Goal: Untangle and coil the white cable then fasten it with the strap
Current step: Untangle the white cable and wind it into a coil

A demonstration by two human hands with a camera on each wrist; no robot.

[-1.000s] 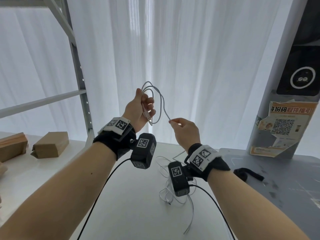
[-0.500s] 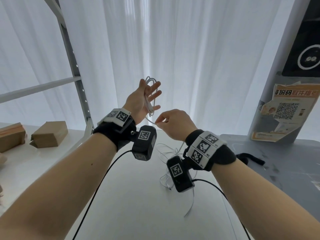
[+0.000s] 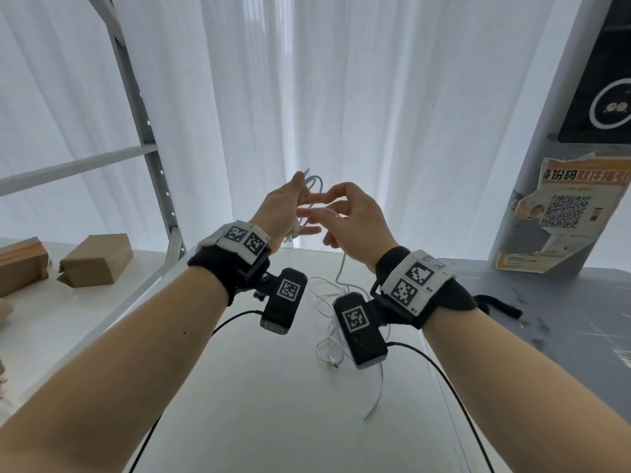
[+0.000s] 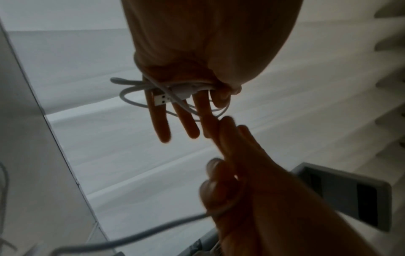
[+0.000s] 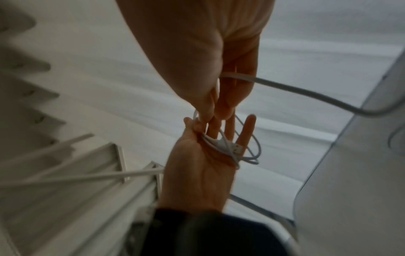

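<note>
White cable (image 3: 309,196) loops sat pinned under the left hand (image 3: 278,213) thumb, fingers straight; right hand (image 3: 355,227) pinched its strand; strap (image 3: 498,303) lay beside on the table (image 3: 273,404)

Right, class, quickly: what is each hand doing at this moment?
Left hand: fingers straight, thumb pinning the coiled white cable against the palm.
Right hand: pinching the same cable's free run, laying it onto the coil.

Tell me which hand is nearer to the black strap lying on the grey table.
Right. The right hand is raised in the air on the same side as the black strap, which lies beyond its wrist; the left hand is further off, holding the white cable coils.
</note>
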